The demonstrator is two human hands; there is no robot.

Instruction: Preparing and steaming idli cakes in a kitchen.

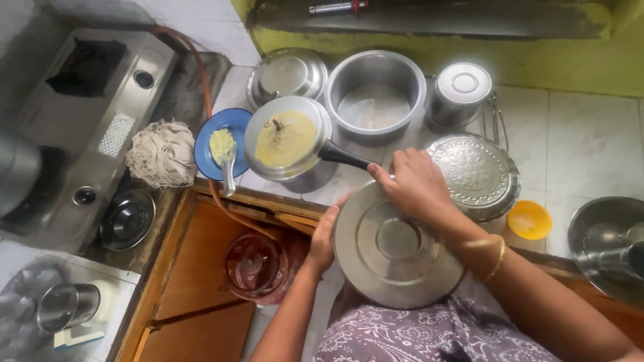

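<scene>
Both hands hold a round steel plate [392, 248] at the counter's front edge. My left hand [325, 236] grips its left rim from the side. My right hand [416, 182] rests on its far rim, fingers curled, close to the black handle of a steel pan [287, 141] holding yellow batter. A blue plate [213, 127] to the left of the pan carries a spoon [225, 155] with a lump of the same yellow mix.
Steel lid [287, 74], empty steel pot [374, 90], lidded container [461, 90] and embossed plate [477, 173] crowd the tiled counter. Small orange bowl [529, 220] and steel bowl [607, 245] at right. Gas stove [87, 107], cloth [161, 154] at left; red gas cylinder [258, 265] below.
</scene>
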